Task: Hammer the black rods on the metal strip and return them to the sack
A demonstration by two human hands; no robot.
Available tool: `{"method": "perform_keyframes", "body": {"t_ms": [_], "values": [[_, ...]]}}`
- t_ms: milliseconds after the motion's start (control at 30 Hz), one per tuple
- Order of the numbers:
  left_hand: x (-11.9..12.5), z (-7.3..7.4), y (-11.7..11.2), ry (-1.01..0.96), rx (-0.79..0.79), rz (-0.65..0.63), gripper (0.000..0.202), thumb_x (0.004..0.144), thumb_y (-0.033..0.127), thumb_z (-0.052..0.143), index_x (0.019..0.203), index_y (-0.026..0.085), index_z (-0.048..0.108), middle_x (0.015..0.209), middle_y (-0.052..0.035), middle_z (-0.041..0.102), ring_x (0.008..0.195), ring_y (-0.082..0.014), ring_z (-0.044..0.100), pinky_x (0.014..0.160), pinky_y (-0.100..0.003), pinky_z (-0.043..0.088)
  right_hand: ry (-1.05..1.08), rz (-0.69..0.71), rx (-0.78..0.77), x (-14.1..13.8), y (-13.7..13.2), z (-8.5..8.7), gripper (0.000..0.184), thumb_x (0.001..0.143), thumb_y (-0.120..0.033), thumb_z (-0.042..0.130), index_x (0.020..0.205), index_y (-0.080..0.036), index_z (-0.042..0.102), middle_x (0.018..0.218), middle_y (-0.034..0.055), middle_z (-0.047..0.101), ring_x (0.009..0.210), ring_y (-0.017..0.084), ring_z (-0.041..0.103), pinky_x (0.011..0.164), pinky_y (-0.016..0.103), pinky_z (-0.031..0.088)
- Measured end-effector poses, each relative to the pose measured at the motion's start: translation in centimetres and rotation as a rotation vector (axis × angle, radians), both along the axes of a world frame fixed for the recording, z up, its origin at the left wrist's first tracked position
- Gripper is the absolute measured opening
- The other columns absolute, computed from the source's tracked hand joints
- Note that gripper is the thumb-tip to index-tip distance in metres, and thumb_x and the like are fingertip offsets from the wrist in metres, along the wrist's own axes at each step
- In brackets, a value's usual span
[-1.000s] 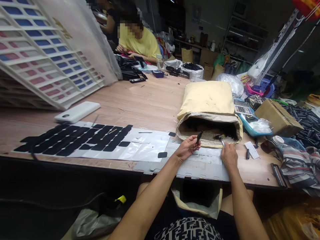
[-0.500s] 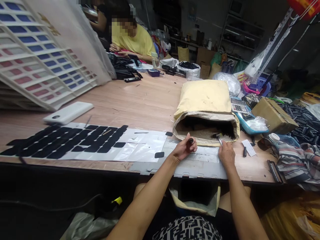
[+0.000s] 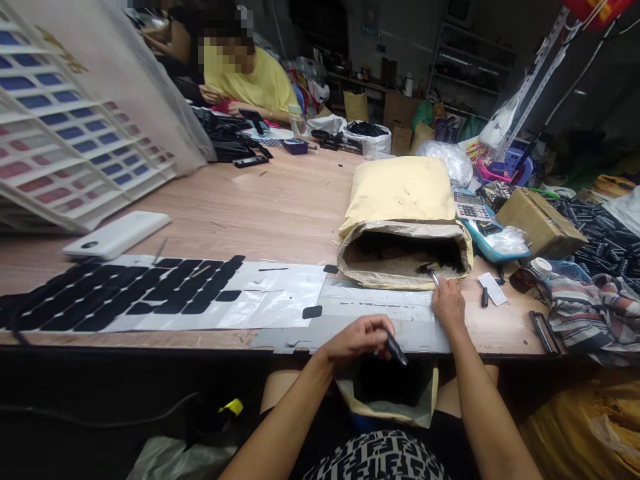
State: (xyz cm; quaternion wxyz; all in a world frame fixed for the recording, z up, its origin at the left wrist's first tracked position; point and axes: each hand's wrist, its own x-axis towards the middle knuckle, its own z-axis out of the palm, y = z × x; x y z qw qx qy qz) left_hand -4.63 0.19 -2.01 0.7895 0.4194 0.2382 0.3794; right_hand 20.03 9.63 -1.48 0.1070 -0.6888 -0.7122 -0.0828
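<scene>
My left hand (image 3: 357,341) is closed on a small black stick-shaped part (image 3: 396,349), held over the open bag (image 3: 387,400) on my lap just off the table's front edge. My right hand (image 3: 449,303) rests on the grey metal plate (image 3: 380,313) and grips a small hammer (image 3: 430,272), whose head lies at the mouth of the big paper sack (image 3: 403,253). The sack lies on its side, with dark parts inside.
A white sheet with rows of black pads (image 3: 150,293) lies to the left, a white power bank (image 3: 116,235) behind it. Stacked trays (image 3: 65,147) stand far left. A calculator (image 3: 470,207), blue basket, cardboard box (image 3: 540,223) and clutter fill the right. A person in yellow (image 3: 250,80) sits far across.
My left hand has drawn back from the sack's mouth toward me, carrying the black part over the lap bag. The right hand has stayed by the sack with the hammer.
</scene>
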Motion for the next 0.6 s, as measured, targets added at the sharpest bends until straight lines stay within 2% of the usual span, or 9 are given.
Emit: {"method": "perform_keyframes", "body": {"t_ms": [67, 133, 233, 300, 367, 467, 500, 533, 600], "values": [[0.1, -1.1, -2.7, 0.094, -0.017, -0.141, 0.038, 0.074, 0.043, 0.084, 0.093, 0.015, 0.067, 0.079, -0.0068, 0.071, 0.068, -0.0159, 0.065, 0.064, -0.025, 0.047, -0.005, -0.002, -0.005, -0.1, -0.1, 0.1, 0.033, 0.098, -0.02, 0.043, 0.126, -0.018, 0.061, 0.107, 0.0104, 0.058, 0.099, 0.022, 0.052, 0.08, 0.03, 0.04], [0.6, -2.9, -5.0, 0.188, -0.051, -0.178, 0.037, 0.073, 0.04, 0.083, 0.096, 0.016, 0.067, 0.081, -0.0042, 0.069, 0.07, -0.0143, 0.064, 0.067, -0.025, 0.047, -0.004, 0.002, -0.008, -0.2, -0.2, 0.2, 0.033, 0.098, -0.019, 0.044, 0.126, -0.018, 0.061, 0.107, 0.0104, 0.058, 0.099, 0.023, 0.052, 0.079, 0.03, 0.04], [1.8, -5.8, -7.2, 0.393, -0.093, -0.016, 0.04, 0.071, 0.04, 0.082, 0.1, 0.018, 0.065, 0.078, -0.0006, 0.065, 0.068, -0.0141, 0.06, 0.065, -0.025, 0.045, -0.001, 0.009, -0.005, -0.2, -0.2, 0.2, 0.033, 0.098, -0.019, 0.043, 0.126, -0.017, 0.061, 0.107, 0.0105, 0.058, 0.099, 0.023, 0.052, 0.079, 0.03, 0.04], [2.4, -6.6, -8.0, 0.592, -0.051, 0.113, 0.043, 0.072, 0.038, 0.079, 0.109, 0.02, 0.065, 0.082, -0.0014, 0.067, 0.066, -0.0152, 0.06, 0.062, -0.026, 0.044, 0.002, 0.009, -0.006, -0.1, -0.2, 0.1, 0.034, 0.098, -0.019, 0.043, 0.127, -0.017, 0.06, 0.108, 0.0107, 0.058, 0.098, 0.023, 0.051, 0.079, 0.03, 0.04], [2.5, -5.6, -8.0, 0.715, 0.065, 0.087, 0.049, 0.074, 0.035, 0.076, 0.12, 0.022, 0.065, 0.086, -0.0023, 0.071, 0.065, -0.0158, 0.06, 0.061, -0.026, 0.042, 0.005, 0.01, -0.008, 0.0, -0.2, 0.0, 0.034, 0.098, -0.019, 0.044, 0.127, -0.017, 0.06, 0.107, 0.0106, 0.058, 0.097, 0.022, 0.051, 0.078, 0.03, 0.04], [2.1, -1.8, -5.9, 0.657, 0.217, -0.136, 0.041, 0.081, 0.039, 0.071, 0.117, 0.021, 0.07, 0.081, -0.0027, 0.073, 0.066, -0.0172, 0.063, 0.063, -0.026, 0.044, 0.009, 0.017, 0.001, 0.0, -0.1, -0.2, 0.034, 0.097, -0.019, 0.044, 0.127, -0.017, 0.06, 0.106, 0.0102, 0.057, 0.097, 0.022, 0.051, 0.079, 0.03, 0.04], [1.9, -0.4, -4.5, 0.624, 0.242, -0.144, 0.035, 0.083, 0.042, 0.068, 0.11, 0.019, 0.073, 0.079, -0.0036, 0.073, 0.067, -0.018, 0.064, 0.063, -0.026, 0.044, 0.009, 0.017, 0.003, 0.0, -0.1, -0.2, 0.034, 0.097, -0.018, 0.044, 0.127, -0.017, 0.06, 0.106, 0.0102, 0.057, 0.097, 0.022, 0.051, 0.079, 0.03, 0.04], [1.7, 0.9, -2.7, 0.607, 0.271, -0.092, 0.032, 0.085, 0.044, 0.066, 0.102, 0.019, 0.075, 0.081, -0.0047, 0.073, 0.068, -0.0186, 0.065, 0.063, -0.027, 0.045, 0.009, 0.015, 0.003, 0.0, -0.1, -0.2, 0.034, 0.097, -0.018, 0.044, 0.127, -0.017, 0.06, 0.106, 0.0102, 0.058, 0.097, 0.022, 0.051, 0.08, 0.03, 0.04], [1.2, 2.8, 1.9, 0.661, 0.351, 0.247, 0.028, 0.083, 0.044, 0.069, 0.091, 0.018, 0.075, 0.078, -0.0061, 0.072, 0.068, -0.0202, 0.064, 0.064, -0.028, 0.044, 0.008, 0.01, -0.007, -0.1, -0.2, -0.1, 0.033, 0.097, -0.018, 0.044, 0.126, -0.017, 0.06, 0.107, 0.0104, 0.058, 0.097, 0.022, 0.051, 0.08, 0.03, 0.04]]}}
